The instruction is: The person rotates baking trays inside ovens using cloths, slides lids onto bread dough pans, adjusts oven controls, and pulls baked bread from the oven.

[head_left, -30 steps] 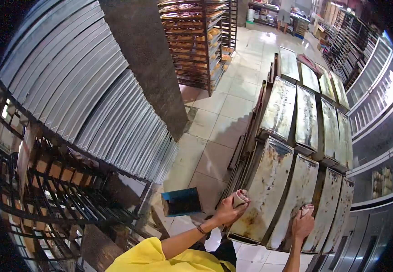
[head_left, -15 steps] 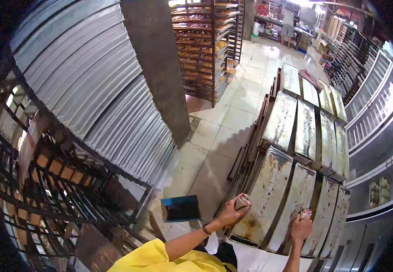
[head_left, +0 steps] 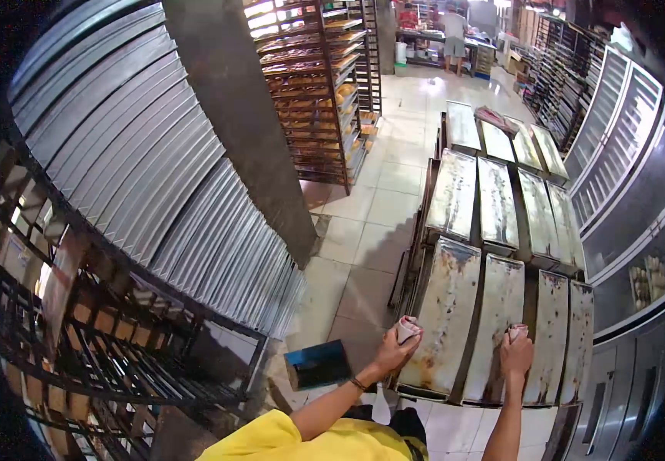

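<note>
Head view: the left hand [head_left: 395, 353] and right hand [head_left: 516, 356] close their fingers round a folded cloth [head_left: 408, 330] and second cloth [head_left: 518, 331] at the front-left tins' [head_left: 444, 315] outer edges—contact seems unclear; bunched fabric could slip, knocking them askew.

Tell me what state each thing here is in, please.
Left hand: closed around a folded cloth
Right hand: closed around another cloth
Long metal tins: stained, laid in rows
Loose cloth: lying crumpled on far tins
Tall rack: loaded with trays
Silvery sheets: packed closely together
Distant person: standing
</note>
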`<action>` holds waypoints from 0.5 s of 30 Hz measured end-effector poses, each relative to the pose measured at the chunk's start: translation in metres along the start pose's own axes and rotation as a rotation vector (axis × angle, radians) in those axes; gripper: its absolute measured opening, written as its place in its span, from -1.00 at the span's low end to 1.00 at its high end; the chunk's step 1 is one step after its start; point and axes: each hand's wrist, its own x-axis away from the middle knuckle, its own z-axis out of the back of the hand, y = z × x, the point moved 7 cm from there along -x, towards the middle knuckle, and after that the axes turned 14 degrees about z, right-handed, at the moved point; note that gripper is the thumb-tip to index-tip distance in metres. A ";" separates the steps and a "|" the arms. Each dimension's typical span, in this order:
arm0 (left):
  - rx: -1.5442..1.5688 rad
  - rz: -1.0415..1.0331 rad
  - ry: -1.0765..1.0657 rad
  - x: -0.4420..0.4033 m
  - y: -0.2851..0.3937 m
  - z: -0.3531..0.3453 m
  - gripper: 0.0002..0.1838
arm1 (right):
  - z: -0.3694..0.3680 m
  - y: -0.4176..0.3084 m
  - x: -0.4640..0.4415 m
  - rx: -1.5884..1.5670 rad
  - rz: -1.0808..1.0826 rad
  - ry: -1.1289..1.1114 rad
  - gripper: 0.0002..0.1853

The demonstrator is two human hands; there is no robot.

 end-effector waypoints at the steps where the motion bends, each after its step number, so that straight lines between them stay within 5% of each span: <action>1: 0.027 -0.039 -0.024 0.003 0.009 -0.001 -0.48 | -0.003 0.002 -0.001 0.029 0.024 0.038 -0.58; 15: 0.083 -0.034 -0.107 -0.008 -0.006 -0.008 -0.58 | 0.023 -0.015 0.010 0.043 0.016 0.019 -0.53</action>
